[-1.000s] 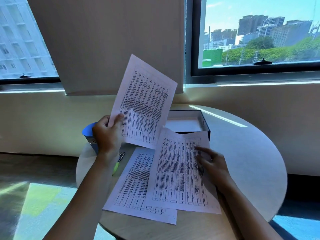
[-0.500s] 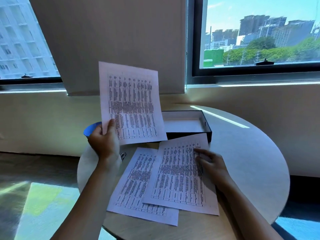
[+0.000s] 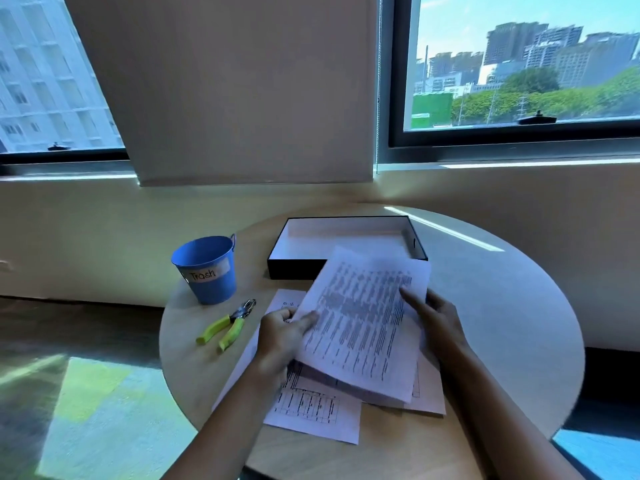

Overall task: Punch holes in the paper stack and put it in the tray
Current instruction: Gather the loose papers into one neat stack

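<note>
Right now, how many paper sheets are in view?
3: top sheet in the left hand; lower-left sheet flat beneath it; right sheet peeking out beneath. Others may be hidden.

A round wooden counter stands by the wall. On it sit a blue bucket that says Trash, a hole punch with green handles, a black tray white inside, and paper sheets spread near the front
</note>
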